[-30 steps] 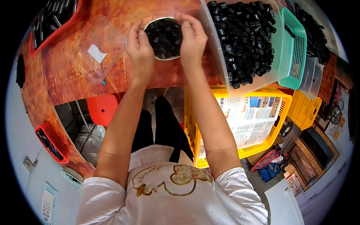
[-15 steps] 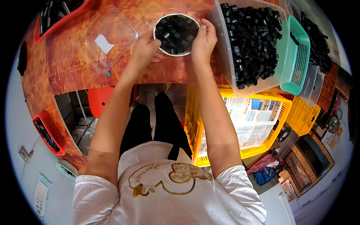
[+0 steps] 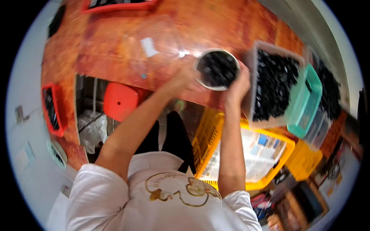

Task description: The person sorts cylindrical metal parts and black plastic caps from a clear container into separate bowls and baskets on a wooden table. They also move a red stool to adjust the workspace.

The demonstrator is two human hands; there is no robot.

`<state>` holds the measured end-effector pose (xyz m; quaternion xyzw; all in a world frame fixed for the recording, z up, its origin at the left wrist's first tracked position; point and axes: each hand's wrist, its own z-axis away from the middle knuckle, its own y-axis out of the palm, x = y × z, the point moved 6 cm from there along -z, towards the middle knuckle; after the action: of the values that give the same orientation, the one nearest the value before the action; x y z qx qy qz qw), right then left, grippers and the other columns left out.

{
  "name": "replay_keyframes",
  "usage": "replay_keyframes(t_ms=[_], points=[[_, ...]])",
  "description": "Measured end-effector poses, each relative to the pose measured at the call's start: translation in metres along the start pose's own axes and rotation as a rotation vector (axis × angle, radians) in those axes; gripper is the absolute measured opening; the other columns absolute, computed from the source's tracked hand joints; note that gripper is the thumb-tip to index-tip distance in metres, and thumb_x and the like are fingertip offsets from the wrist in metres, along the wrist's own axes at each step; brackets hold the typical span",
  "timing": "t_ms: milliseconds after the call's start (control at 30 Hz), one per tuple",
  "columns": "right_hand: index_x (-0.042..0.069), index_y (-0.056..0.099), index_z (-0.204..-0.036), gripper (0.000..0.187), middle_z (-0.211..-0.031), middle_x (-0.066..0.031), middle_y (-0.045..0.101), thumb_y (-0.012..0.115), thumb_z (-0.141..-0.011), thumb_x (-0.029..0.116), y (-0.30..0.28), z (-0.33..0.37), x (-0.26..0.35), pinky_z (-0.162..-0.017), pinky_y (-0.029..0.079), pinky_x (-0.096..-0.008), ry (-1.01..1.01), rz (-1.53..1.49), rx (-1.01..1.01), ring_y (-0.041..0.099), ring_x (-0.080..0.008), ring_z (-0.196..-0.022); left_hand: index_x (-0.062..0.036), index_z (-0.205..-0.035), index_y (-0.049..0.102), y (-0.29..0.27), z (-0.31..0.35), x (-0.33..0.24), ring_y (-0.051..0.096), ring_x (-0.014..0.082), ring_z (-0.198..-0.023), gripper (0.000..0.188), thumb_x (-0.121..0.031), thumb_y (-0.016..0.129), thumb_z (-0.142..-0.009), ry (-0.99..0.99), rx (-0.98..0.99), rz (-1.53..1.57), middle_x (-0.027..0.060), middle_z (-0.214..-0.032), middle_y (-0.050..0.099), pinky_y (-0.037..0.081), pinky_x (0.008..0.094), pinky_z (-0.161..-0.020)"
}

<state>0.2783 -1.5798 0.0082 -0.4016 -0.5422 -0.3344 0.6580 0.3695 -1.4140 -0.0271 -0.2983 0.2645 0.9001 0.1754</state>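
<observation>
A round white tub (image 3: 200,78), heaped with small black plastic caps (image 3: 218,69), is between my two hands over the wooden table. My left hand (image 3: 188,81) is closed on the tub's left side, its fingers smeared by motion. On the right side, my right hand (image 3: 239,85) wraps round the wall near the rim. Just right of that hand stands a large clear plastic bin (image 3: 252,92), filled with many similar black pieces (image 3: 275,82).
A clear lid-like tray (image 3: 169,29) and a white paper scrap (image 3: 149,47) lie on the table (image 3: 216,23). Green baskets (image 3: 306,111) stand right of the bin. Below are a newspaper-lined yellow crate (image 3: 266,184) and a red stool (image 3: 120,101). Red trays (image 3: 58,127) sit at the left and far edge.
The whole view has shifted and blurred. Both hands have brought the tub nearer to the table's front edge and closer to the clear bin, still holding it.
</observation>
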Motion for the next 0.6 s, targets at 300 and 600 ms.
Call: replay_keyframes(t_ms=[300,600], points=[[-0.004,0.056,-0.114,0.037,-0.109,-0.0122,0.060,0.042,-0.100,0.027,0.043,0.114,0.039,-0.088,0.047,-0.0325,0.183,-0.280,0.344,0.059,-0.0193,-0.098,-0.0063,-0.140,0.030,-0.066,0.158,0.002,0.066,0.0211,-0.083,0.061,-0.004,0.043,-0.080,0.056,0.076,0.084,0.0137,-0.110,0.059,0.058,0.0322,-0.064],[-0.005,0.052,-0.118,0.039,-0.108,-0.0131,0.062,0.043,-0.100,0.029,0.174,0.296,0.069,-0.092,0.045,-0.0339,0.248,-0.298,0.847,0.059,-0.0201,-0.099,-0.0093,-0.138,0.033,-0.225,0.322,0.068,0.067,0.0221,-0.083,0.058,-0.003,0.044,-0.081,0.219,-0.260,0.362,0.0135,-0.107,0.060,0.059,0.0343,-0.069]])
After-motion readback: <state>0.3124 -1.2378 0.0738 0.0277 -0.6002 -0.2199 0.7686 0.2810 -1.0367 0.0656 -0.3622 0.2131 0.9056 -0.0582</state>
